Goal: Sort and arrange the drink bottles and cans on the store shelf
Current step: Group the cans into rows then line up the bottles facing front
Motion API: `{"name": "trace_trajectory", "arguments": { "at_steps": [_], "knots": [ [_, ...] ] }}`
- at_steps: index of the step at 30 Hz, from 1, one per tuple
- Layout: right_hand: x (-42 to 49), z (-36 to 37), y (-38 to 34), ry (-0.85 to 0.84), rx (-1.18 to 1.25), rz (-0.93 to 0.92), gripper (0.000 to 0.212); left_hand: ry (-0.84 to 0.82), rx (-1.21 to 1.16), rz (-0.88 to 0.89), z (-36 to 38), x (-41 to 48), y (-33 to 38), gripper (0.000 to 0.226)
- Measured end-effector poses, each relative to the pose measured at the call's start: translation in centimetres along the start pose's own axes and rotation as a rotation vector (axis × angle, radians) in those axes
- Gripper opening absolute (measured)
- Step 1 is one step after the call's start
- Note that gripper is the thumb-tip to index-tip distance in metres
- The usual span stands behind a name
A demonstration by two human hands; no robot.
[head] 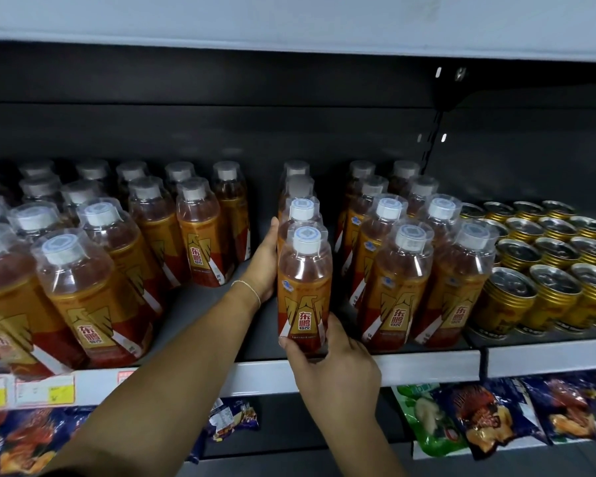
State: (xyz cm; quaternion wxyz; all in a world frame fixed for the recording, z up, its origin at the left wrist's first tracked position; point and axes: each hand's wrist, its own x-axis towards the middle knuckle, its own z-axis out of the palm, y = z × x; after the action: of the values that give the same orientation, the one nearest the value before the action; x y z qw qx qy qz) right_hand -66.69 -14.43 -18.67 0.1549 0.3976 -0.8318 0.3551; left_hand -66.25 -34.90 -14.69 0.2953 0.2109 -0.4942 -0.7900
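Centre of frame: single-file bottle row (298,201) on shelf (427,368), front bottle (304,287) at shelf edge. Right hand (334,370) enters from bottom centre, thumb and fingers clamped round front bottle's base. Left hand (264,263), arm stretched from lower left, flat against row's left side; visible fingers straight, together, rest hidden. Gold cans (547,256) at right.

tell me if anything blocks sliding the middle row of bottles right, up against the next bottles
Nothing visible does. Only bare shelf lies between the middle row and the right-hand bottles. The left hand lies flat on its left side; the right hand grips the front bottle.
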Motion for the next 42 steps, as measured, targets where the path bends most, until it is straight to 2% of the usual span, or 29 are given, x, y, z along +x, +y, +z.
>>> {"name": "trace_trajectory", "arguments": {
  "at_steps": [3, 9, 13, 27, 32, 34, 37, 42],
  "knots": [
    [0.2, 0.1, 0.1, -0.003, 0.011, -0.003, 0.075, -0.013, -0.009, 0.000, 0.2, -0.1, -0.1, 0.064],
    [0.5, -0.1, 1.1, 0.025, 0.016, 0.006, 0.075, -0.010, -0.045, -0.003, 1.3, 0.2, -0.5, 0.053],
    [0.7, -0.4, 2.0, 0.046, 0.009, 0.003, 0.074, -0.011, -0.063, -0.015, 2.5, 0.6, -0.8, 0.060],
    [1.2, -0.9, 3.6, 0.077, -0.030, -0.030, 0.072, -0.051, -0.118, -0.033, 3.7, 1.7, -1.7, 0.066],
    [1.1, -1.0, 3.5, 0.070, -0.050, -0.046, 0.073, 0.025, -0.141, -0.030, 3.9, 1.6, -1.9, 0.062],
    [1.1, -1.1, 3.5, 0.073, -0.055, -0.044, 0.073, 0.094, -0.092, -0.010, 4.1, 1.2, -1.6, 0.056],
    [1.0, -1.0, 3.5, 0.069, -0.028, -0.045, 0.072, 0.178, -0.016, 0.019, 3.8, 0.4, -1.5, 0.060],
    [0.5, -0.8, 4.0, 0.093, 0.032, -0.066, 0.069, 0.158, 0.061, -0.004, 3.9, -2.1, -2.7, 0.056]
  ]
}}
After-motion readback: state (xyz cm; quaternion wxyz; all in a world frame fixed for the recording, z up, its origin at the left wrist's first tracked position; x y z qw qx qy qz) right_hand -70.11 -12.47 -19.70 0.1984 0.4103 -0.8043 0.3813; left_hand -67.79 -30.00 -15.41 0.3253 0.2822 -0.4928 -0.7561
